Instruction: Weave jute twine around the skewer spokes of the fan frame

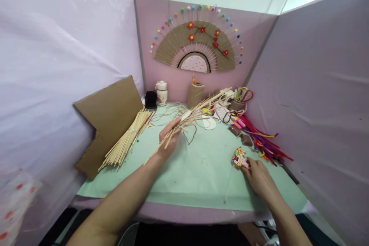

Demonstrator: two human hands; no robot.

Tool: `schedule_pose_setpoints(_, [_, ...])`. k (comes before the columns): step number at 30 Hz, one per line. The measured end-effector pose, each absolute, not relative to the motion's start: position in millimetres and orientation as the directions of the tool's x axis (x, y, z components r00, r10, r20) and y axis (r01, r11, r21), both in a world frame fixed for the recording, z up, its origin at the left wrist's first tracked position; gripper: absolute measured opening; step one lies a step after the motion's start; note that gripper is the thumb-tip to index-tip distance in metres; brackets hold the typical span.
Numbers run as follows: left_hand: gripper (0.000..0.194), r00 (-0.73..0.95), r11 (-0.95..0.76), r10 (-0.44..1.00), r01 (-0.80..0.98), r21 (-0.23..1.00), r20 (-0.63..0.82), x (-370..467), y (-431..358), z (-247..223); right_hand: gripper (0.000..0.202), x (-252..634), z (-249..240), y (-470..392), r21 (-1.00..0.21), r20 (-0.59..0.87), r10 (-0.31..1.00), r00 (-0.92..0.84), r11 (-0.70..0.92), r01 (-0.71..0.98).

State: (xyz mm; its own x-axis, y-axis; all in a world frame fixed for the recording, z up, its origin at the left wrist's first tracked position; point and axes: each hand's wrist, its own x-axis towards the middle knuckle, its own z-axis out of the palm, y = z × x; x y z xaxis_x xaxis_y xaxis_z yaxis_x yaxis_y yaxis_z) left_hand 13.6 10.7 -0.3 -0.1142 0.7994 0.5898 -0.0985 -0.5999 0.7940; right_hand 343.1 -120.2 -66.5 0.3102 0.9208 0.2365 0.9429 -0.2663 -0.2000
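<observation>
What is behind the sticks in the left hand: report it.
Behind the sticks in the left hand stands a brown roll of twine; its upper part shows, while the sticks cover some of its lower right. Anything fully behind them cannot be seen.

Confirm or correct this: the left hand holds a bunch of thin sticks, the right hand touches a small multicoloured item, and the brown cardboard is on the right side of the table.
Wrong on one point: the brown cardboard is on the left side of the table, as the head view shows. The rest stands.
</observation>
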Motion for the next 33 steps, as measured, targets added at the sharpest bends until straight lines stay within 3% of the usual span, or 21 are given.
schedule_pose_setpoints(2, [0.034, -0.085, -0.630, 0.776, -0.054, 0.774, 0.625, 12, 10, -1, 0.045, 344, -63, -123, -0.129, 0.175, 0.924, 0.341, -0.321, 0.938])
schedule_pose_setpoints(4, [0.034, -0.060, -0.662, 0.749, -0.018, 0.749, 0.660, 11, 11, -3, 0.047, 338, -49, -125, -0.141, 0.210, 0.907, 0.366, -0.342, 0.929])
schedule_pose_setpoints(6, [0.033, -0.021, -0.695, 0.719, 0.016, 0.719, 0.695, 11, 11, -4, 0.050, 322, -28, -124, -0.268, 0.326, 0.883, 0.337, -0.255, 0.929])
schedule_pose_setpoints(8, [0.032, 0.025, -0.734, 0.679, 0.031, 0.678, 0.734, 12, 10, -4, 0.049, 297, -5, -120, -0.468, 0.434, 0.868, 0.240, -0.010, 0.884])
schedule_pose_setpoints(10, [0.030, 0.074, -0.770, 0.637, 0.028, 0.637, 0.767, 12, 8, -2, 0.045, 263, 12, -114, -0.656, 0.439, 0.888, 0.137, 0.213, 0.724])
schedule_pose_setpoints(12, [0.029, 0.108, -0.788, 0.613, 0.028, 0.614, 0.782, 12, 6, 0, 0.043, 230, 22, -104, -0.805, 0.390, 0.919, 0.053, 0.312, 0.504])
schedule_pose_setpoints(16, [0.028, 0.133, -0.823, 0.567, 0.038, 0.567, 0.813, 11, 5, 1, 0.030, 192, 22, -87, -0.955, 0.276, 0.957, -0.086, 0.283, 0.090])
schedule_pose_setpoints(20, [0.032, 0.189, -0.912, 0.408, 0.115, 0.393, 0.893, 8, 9, 0, 0.039, 197, 16, -81, -0.980, 0.112, 0.993, -0.021, 0.107, -0.166])
schedule_pose_setpoints(24, [0.034, 0.242, -0.964, 0.240, 0.171, 0.202, 0.940, 8, 13, -1, 0.044, 209, 22, -87, -0.952, 0.059, 0.997, 0.053, 0.072, -0.299])
schedule_pose_setpoints(33, [0.038, 0.335, -0.969, 0.170, 0.227, 0.096, 0.927, 3, 21, -3, 0.037, 213, 33, -95, -0.921, -0.077, 0.981, 0.176, -0.002, -0.391])
